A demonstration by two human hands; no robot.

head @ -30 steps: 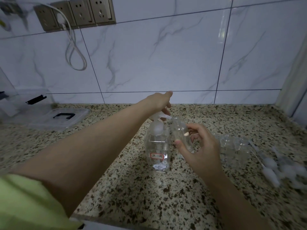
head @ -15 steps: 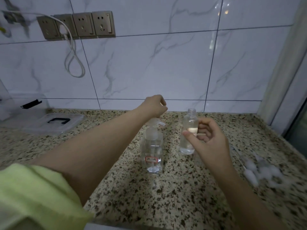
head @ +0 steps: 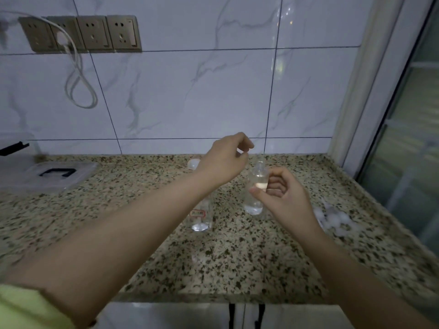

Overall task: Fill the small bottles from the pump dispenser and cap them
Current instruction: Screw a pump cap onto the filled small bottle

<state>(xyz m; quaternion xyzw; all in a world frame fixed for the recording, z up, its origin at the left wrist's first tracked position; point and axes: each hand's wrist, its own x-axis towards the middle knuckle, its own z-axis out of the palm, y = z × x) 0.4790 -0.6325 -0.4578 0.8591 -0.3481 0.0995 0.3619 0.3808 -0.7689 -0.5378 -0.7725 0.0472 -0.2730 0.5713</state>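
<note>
We note the right hand (head: 282, 198) pinching an uncapped small bottle (head: 255, 191) upright, the left hand (head: 224, 160) loosely curled, empty, above the pump dispenser (head: 201, 216).

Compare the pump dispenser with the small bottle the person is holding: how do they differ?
The pump dispenser stands on the countertop, partly hidden behind the left forearm; the small bottle is gripped by the right hand. The dispenser is wider and bears a red-edged label; the bottle is slimmer, unlabelled, uncapped. Both are clear plastic.
</note>
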